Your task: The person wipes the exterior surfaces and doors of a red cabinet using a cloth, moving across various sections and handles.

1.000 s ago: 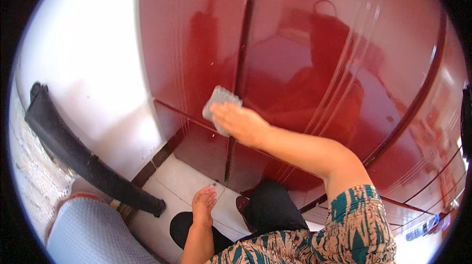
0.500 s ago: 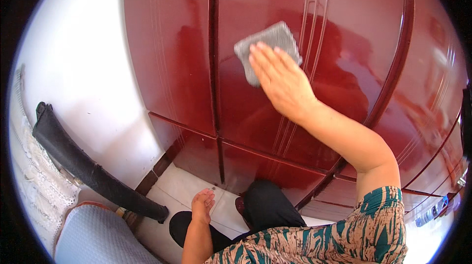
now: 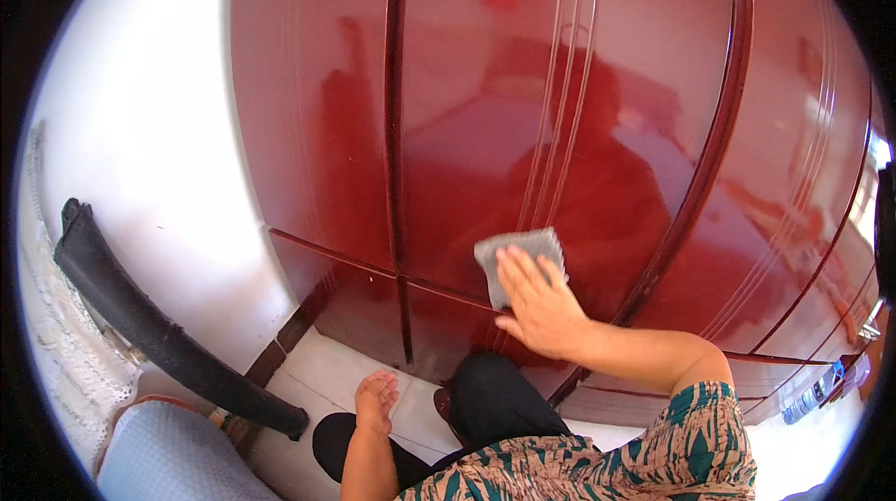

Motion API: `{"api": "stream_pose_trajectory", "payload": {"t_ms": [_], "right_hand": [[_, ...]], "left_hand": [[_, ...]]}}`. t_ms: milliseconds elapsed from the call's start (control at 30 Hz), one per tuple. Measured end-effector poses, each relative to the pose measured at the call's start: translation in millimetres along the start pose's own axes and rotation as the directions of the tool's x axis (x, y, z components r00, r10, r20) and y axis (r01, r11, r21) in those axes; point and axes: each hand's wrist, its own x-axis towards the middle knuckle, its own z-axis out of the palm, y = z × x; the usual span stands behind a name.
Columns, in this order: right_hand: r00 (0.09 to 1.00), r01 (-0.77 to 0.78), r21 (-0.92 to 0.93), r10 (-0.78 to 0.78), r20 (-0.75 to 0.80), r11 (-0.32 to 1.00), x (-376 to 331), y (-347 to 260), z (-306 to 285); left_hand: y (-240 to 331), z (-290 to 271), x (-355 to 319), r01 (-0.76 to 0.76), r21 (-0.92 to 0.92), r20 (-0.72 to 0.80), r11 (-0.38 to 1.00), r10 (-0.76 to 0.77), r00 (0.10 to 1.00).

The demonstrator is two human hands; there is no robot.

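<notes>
My right hand (image 3: 539, 307) presses a grey cloth (image 3: 513, 245) to the glossy dark red cabinet door (image 3: 467, 165), keeping hold of it under nearly straight fingers. The cloth lies low on the door, just above the seam of the lower panels, its edges spreading past the fingertips. My left hand (image 3: 375, 398) hangs near my bent knee, palm turned inward. Its fingers are loosely curled, and nothing shows in them.
Left of the cabinet is a white wall (image 3: 159, 128). A black padded bar (image 3: 168, 324) slants above a light blue quilted surface (image 3: 177, 454) and white lace (image 3: 70, 352). Pale floor tiles (image 3: 327, 352) run along the cabinet's foot. My dark-trousered knee (image 3: 499, 398) is close to the lower panels.
My right hand has slid down the door with the cloth, from the upper middle to near the lower seam. The left hand stays about where it was.
</notes>
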Motion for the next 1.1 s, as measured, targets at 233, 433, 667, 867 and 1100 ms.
{"api": "stream_pose_trajectory", "payload": {"t_ms": [233,433,667,867,1100], "right_hand": [[0.871,-0.274,-0.201,0.154,-0.467,0.940,86.8,63.0,-82.1],[0.755,-0.291,-0.204,0.093,-0.649,0.935,125.5,104.3,-132.0],[0.766,-0.178,-0.160,0.034,-0.642,0.971,127.1,127.2,-136.3],[0.787,-0.221,-0.402,-0.081,-0.611,0.888,123.9,125.7,-124.0],[0.774,-0.368,-0.381,0.053,-0.631,0.848,145.0,106.3,-127.3]], "left_hand": [[3.5,-0.9,-4.5,-0.003,-0.013,-0.008,1.000,0.003,1.000],[5.5,2.3,-5.4,-0.010,-0.033,0.011,0.999,0.010,1.000],[2.1,3.4,-3.4,-0.029,-0.007,0.002,1.000,0.029,1.000],[4.9,3.1,-4.9,-0.017,0.002,0.000,1.000,0.017,1.000],[2.3,0.3,-2.6,-0.008,-0.016,0.008,1.000,0.009,1.000]]}}
